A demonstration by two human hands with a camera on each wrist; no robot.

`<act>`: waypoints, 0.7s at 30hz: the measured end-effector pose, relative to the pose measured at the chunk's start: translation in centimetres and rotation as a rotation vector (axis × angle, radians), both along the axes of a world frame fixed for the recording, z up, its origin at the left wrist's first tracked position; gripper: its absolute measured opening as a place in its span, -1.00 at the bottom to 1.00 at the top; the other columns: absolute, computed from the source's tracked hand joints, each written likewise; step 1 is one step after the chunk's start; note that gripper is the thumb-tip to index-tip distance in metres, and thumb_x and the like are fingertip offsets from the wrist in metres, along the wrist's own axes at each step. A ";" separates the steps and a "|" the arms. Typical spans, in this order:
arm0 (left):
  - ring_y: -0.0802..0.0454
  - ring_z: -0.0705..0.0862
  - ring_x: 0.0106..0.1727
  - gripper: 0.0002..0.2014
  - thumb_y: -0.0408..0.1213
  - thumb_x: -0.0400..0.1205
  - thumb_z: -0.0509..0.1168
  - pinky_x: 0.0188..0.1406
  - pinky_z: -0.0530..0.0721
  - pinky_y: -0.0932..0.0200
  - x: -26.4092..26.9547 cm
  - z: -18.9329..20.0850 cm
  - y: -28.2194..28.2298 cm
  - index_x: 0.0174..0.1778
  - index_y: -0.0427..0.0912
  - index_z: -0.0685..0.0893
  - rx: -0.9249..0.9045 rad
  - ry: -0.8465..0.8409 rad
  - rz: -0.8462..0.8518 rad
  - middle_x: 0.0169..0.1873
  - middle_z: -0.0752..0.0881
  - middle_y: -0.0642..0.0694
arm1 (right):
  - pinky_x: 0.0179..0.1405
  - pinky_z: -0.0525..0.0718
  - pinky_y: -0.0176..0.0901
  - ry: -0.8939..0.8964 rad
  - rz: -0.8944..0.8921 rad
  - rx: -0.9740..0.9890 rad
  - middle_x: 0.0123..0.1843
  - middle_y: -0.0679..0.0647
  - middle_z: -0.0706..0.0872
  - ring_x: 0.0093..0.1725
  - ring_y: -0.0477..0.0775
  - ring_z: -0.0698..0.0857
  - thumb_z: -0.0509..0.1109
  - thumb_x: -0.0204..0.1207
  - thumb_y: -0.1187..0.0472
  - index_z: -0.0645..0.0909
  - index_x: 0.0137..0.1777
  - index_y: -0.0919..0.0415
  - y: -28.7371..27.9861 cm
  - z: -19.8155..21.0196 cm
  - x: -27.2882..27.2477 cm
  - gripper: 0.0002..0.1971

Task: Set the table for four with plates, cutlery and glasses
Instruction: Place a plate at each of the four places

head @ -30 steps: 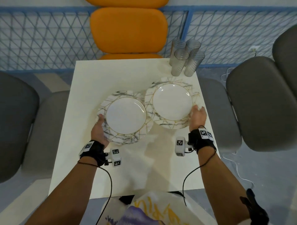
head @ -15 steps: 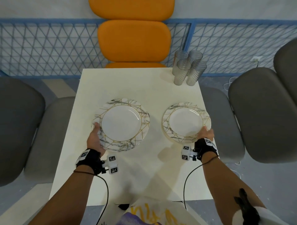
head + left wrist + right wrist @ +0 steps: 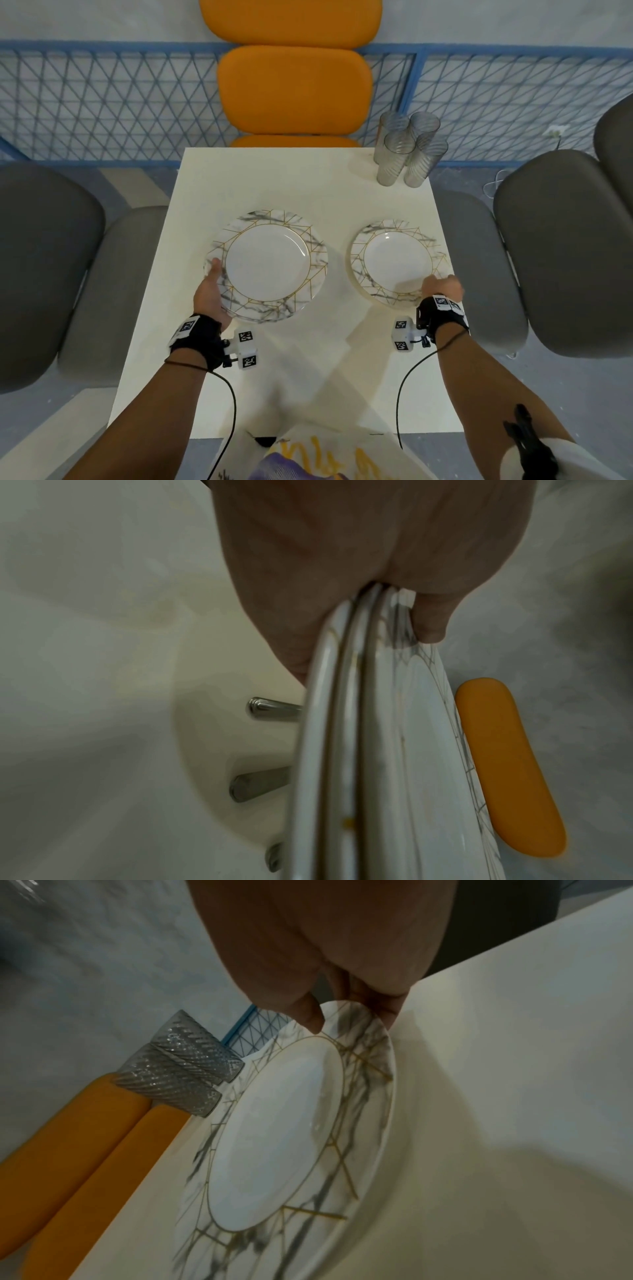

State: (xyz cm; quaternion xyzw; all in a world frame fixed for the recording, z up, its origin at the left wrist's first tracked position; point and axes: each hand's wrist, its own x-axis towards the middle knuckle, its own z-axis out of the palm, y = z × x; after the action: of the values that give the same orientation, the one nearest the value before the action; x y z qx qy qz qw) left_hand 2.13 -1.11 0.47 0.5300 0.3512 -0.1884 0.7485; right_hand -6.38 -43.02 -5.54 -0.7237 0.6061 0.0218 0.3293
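The counter [image 3: 260, 178] fills the middle of the head view, a pale slab with grey seats at both sides and an orange chair [image 3: 294, 89] at top centre. Left of middle, the plate stack [image 3: 267, 263] hangs above the counter, and the left wrist view shows three rims edge-on. The left hand [image 3: 210, 294] pinches the stack's lower-left rim, thumb on top, fingers underneath. That is stiff glazed ware, heavy for one hand and slick at the edge, so I would judge a deep grip with fingers well under the base is the safe hold; a knock between plates could chip them.

Right of middle, a single plate [image 3: 397, 262] lies close to the counter's right edge, looking flat on the surface. The right hand [image 3: 442, 286] is at its lower-right rim, thumb tip on the marbled border and fingers curled at the edge. It looks like a light pinch there.

In the upper right, four ribbed glasses [image 3: 409, 149] stand bunched together, touching, well apart from both plates. Thin and fragile by the look of them, best taken round the body one at a time.

Smallest last: in the left wrist view, metal cutlery handles [image 3: 270, 712] poke out from behind the stack, lying on the counter.
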 end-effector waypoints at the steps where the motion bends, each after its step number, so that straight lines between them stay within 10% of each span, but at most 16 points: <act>1: -0.28 0.77 0.25 -0.61 0.24 0.68 0.36 0.35 0.69 -0.38 0.0 -0.1 0.1 0.15 0.00 0.79 -0.005 -0.003 0.002 0.14 0.85 -0.16 | 0.52 0.41 0.17 0.036 0.006 -0.007 0.55 0.39 0.45 0.55 0.39 0.41 0.28 0.62 0.19 0.39 0.56 0.40 0.2 0.2 0.1 -0.46; 5: -0.28 0.79 0.26 -0.60 0.25 0.64 0.41 0.34 0.70 -0.40 0.2 -0.4 0.3 0.17 0.02 0.81 -0.015 -0.016 -0.009 0.13 0.87 -0.14 | 0.43 0.41 0.16 0.106 0.021 -0.090 0.58 0.32 0.34 0.53 0.39 0.30 0.32 0.55 0.19 0.34 0.61 0.20 2.5 2.2 1.3 -0.39; 9: -0.32 0.79 0.27 -0.47 0.32 0.52 0.49 0.32 0.69 -0.49 0.6 -0.4 0.4 0.22 0.00 0.83 -0.035 0.008 -0.036 0.16 0.87 -0.16 | 0.15 0.59 -0.08 -0.382 0.257 -0.055 0.37 0.21 0.64 0.25 0.20 0.63 0.34 0.59 0.30 0.53 0.47 0.17 7.6 3.9 3.8 -0.57; 15: -0.30 0.83 0.20 -0.29 0.39 0.41 0.52 0.23 0.73 -0.50 1.1 0.4 0.3 0.34 -0.03 0.78 -0.053 -0.009 -0.055 0.16 0.87 -0.17 | 0.00 0.57 -0.22 -0.525 0.639 0.229 0.07 -0.02 0.72 0.03 -0.02 0.71 0.42 0.57 -0.24 0.60 0.34 0.06 15.6 7.9 7.4 -0.52; 21: -0.25 0.79 0.25 -0.42 0.42 0.60 0.30 0.27 0.72 -0.41 2.0 1.5 1.5 0.34 0.08 0.76 -0.129 -0.046 -0.013 0.19 0.86 -0.11 | -0.03 0.64 -0.17 -0.478 0.662 0.154 -0.16 -0.05 0.67 0.02 0.08 0.69 0.49 0.58 0.19 0.61 0.31 0.15 17.1 8.6 9.0 -0.68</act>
State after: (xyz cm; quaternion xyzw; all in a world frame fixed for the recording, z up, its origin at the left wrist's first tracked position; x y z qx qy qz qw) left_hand 4.09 0.37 2.01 0.4870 0.3175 -0.2036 0.7877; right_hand 2.66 -25.88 3.08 -0.8374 0.2436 0.0033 0.4892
